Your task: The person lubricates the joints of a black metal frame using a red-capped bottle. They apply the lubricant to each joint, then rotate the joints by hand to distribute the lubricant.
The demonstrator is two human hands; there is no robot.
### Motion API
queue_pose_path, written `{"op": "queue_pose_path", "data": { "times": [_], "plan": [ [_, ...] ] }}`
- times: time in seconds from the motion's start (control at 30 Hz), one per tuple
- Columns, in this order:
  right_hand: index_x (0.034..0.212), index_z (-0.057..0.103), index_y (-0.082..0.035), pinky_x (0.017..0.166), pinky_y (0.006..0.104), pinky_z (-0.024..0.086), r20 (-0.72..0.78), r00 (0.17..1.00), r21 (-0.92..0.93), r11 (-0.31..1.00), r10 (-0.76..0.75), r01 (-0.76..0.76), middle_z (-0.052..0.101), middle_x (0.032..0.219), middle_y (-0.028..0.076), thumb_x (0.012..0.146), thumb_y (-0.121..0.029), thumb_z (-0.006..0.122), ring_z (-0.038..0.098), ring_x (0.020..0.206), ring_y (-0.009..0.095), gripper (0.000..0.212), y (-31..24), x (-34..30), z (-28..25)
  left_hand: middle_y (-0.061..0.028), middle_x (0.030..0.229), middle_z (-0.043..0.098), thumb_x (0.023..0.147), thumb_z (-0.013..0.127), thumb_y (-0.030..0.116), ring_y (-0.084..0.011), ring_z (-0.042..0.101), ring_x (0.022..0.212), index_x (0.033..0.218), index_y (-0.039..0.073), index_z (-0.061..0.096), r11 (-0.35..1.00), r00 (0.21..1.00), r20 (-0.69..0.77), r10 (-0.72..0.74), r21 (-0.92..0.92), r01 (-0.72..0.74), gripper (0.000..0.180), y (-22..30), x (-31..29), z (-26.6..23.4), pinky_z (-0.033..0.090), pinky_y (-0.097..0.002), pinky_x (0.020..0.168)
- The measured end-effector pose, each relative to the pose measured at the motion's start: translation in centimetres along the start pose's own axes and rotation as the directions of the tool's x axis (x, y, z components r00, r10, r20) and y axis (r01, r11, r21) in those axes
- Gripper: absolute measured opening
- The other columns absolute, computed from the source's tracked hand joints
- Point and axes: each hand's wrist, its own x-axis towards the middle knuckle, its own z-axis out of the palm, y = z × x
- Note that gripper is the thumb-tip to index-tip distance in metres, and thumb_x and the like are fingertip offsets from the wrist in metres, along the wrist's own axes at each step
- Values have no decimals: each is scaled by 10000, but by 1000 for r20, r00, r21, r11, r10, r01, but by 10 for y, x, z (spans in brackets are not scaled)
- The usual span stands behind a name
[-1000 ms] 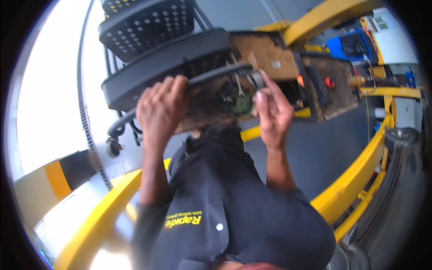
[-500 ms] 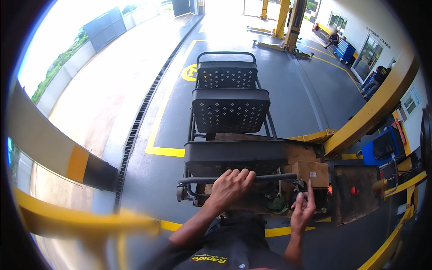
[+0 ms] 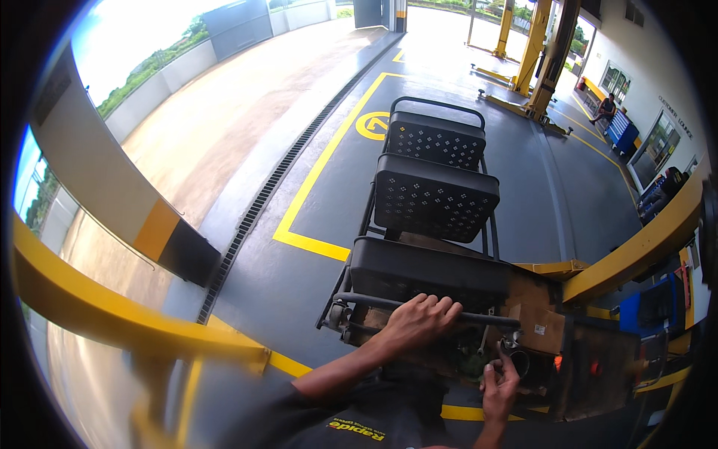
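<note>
A black metal cart [image 3: 430, 266] with several tiers stretches away in front of me, the perforated faces of its two farther shelves turned toward me. My left hand [image 3: 422, 322] is closed over the grey tubular bar at its near end. Beneath the bar's right end, my right hand [image 3: 499, 385] has its index finger raised and its thumb apart, close to a caster [image 3: 510, 343]; whether they touch is unclear. Another caster [image 3: 338, 311] sits at the bar's left end. Under the cart lies a dirty brown board or cardboard, partly hidden.
A cardboard box [image 3: 537, 328] stands just right of the cart. Yellow lift arms [image 3: 134, 314] curve in at left and right. A floor grate [image 3: 277, 176] runs along the left. Far right, a person [image 3: 604, 109] sits near a blue tool cabinet [image 3: 622, 132].
My view has swung, so the cart appears farther right and tilted. My left hand keeps its hold on the bar. The right index finger, straight before, is now more bent near the caster.
</note>
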Motion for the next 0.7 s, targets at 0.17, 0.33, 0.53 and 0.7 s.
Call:
{"op": "queue_pose_path", "data": {
  "times": [0.17, 0.33, 0.53, 0.7],
  "plan": [
    [1627, 494, -56, 529, 188, 352, -361, 927, 160, 973, -100, 167, 515, 959, -36, 1060, -46, 603, 428, 642, 5, 578, -9, 14, -7, -13, 898, 600, 962, 665, 174, -175, 684, 817, 1086, 126, 628, 1000, 1000, -20, -13, 20, 14, 139, -4, 3, -4, 556, -338, 762],
    [1572, 585, -59, 556, 196, 383, 0, 1000, 219, 976, 0, 0, 595, 997, -21, 1039, -39, 645, 460, 653, 7, 536, 1, 3, -5, -8, 877, 602, 996, 730, 319, -192, 684, 811, 1012, 154, 612, 1000, 1000, 14, -13, -16, 14, 204, -2, 10, 0, 542, -355, 741],
    [1577, 577, -58, 630, 187, 394, -81, 997, 201, 980, 15, 1, 560, 1000, -19, 1045, -94, 694, 450, 748, 11, 546, 10, 20, -18, -34, 885, 708, 982, 779, 397, -225, 732, 819, 1049, 134, 677, 996, 996, 21, -89, 7, 89, 291, 8, 13, -5, 557, -391, 762],
    [1558, 600, -68, 617, 179, 388, -121, 989, 169, 979, -91, 110, 583, 1013, -26, 1039, -100, 715, 445, 694, 3, 532, -14, 5, -17, -33, 911, 723, 976, 790, 380, -229, 741, 831, 1046, 132, 690, 998, 997, 33, -67, 2, 67, 277, 9, 14, -5, 565, -379, 765]
  ]
}}
